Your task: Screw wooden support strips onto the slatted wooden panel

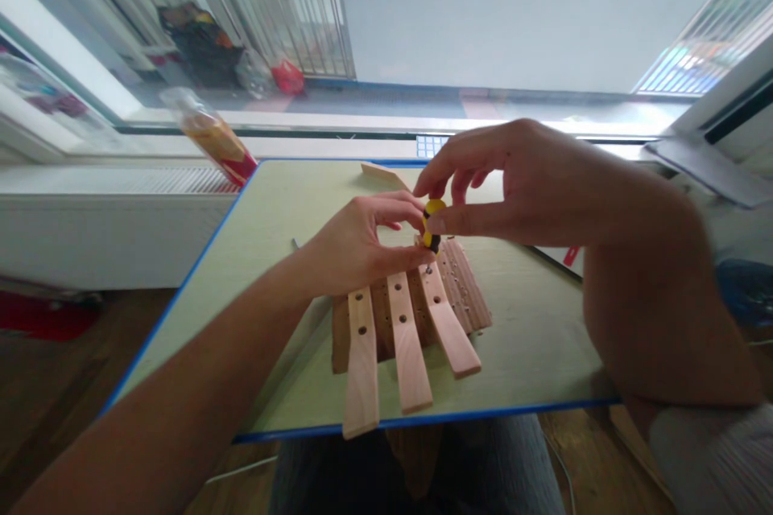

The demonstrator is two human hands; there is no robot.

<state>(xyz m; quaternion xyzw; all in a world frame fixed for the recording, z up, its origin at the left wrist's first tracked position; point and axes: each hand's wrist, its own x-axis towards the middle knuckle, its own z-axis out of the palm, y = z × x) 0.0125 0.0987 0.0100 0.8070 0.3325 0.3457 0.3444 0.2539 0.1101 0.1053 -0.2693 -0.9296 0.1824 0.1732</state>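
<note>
A short yellow-and-black screwdriver (433,225) stands roughly upright over the rightmost wooden strip (450,334). My right hand (513,185) pinches the top of its handle between thumb and fingers. Lower down, my left hand (368,245) closes its thumb and fingers around the same handle. A screw head (429,268) shows in the strip just below; whether the tip touches anything is hidden. The middle strip (411,362) and left strip (362,378) lie alongside, each with two dark holes. All three rest across a brown board (474,290) pitted with small holes.
The pale green table (531,362) has a blue edge. Another wooden piece (383,171) lies at its far side. A bottle with a red and tan label (221,145) leans by the window at the left. A dark-edged white object (561,257) lies at the right, partly behind my right arm.
</note>
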